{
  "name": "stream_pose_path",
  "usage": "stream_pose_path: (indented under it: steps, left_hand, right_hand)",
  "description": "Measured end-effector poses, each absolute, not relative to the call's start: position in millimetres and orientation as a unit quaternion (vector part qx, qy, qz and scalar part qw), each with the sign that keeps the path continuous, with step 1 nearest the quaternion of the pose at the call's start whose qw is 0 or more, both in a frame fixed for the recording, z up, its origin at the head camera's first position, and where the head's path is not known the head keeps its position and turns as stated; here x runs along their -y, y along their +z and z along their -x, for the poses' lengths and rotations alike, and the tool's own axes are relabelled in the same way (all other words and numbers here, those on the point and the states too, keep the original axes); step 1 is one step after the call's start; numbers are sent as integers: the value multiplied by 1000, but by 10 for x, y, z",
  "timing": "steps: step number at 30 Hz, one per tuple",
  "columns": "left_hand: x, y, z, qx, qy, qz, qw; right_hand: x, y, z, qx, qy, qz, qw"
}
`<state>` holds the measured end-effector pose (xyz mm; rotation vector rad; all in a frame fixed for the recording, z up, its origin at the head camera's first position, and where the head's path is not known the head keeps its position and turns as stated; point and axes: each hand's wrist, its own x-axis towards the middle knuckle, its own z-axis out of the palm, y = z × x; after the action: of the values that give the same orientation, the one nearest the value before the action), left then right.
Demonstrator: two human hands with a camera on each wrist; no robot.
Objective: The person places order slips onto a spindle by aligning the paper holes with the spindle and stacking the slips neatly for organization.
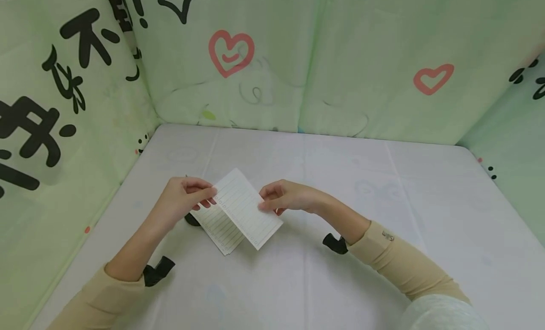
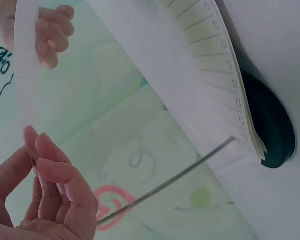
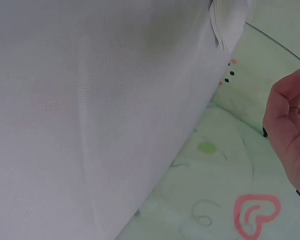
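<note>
A lined paper sheet point(image 1: 247, 207) with small checkboxes down one side is held between both hands, tilted above the table. My left hand point(image 1: 185, 197) pinches its upper left edge between thumb and fingers. At the opposite edge, my right hand point(image 1: 289, 196) pinches it with the thumb on the lined face. Below and partly behind it, a stack of similar lined sheets point(image 1: 219, 230) rests over a round dark base point(image 2: 277, 125). A thin metal rod point(image 2: 165, 182) rises by that base. The right wrist view shows only part of my right hand point(image 3: 292, 122), its fingertips cut off.
A white cloth covers the table point(image 1: 340, 178). Green printed curtains point(image 1: 272, 60) with hearts and black lettering stand at the back and sides. A black strap piece point(image 1: 158, 272) sits at the left wrist, another black piece point(image 1: 335, 244) at the right.
</note>
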<state>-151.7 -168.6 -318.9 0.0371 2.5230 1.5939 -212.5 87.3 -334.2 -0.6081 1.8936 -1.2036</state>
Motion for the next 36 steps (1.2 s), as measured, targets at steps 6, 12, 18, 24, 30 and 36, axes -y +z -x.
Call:
stream_pose_path:
  steps: [6,12,18,24,30,36]
  left_hand:
    - [1884,-3058,1542,-841,538,7,59]
    - [2045,-3016,1586,-840,539,26,54]
    - [2173,-3010,1646,-840,537,34,65]
    - [2221,-3038,1692,-841,534,42,79]
    - [2239,-3068,1731,-842,530,41,90]
    - [2237,-3093,1744,-837,536,41,99]
  right_hand:
    - [-847,-3348,2132,-746,-479,249,391]
    - [-721,-3358,2140,-753,-482,248,374]
    - [-563,-3392,2146,-751,-489,232,379]
    - [-473,-3442,2153,-742,-495,218,397]
    - [-446,-3467,2162,-735,-500,201,411]
    - [-438,-3507,2182,-731,-502,190,421]
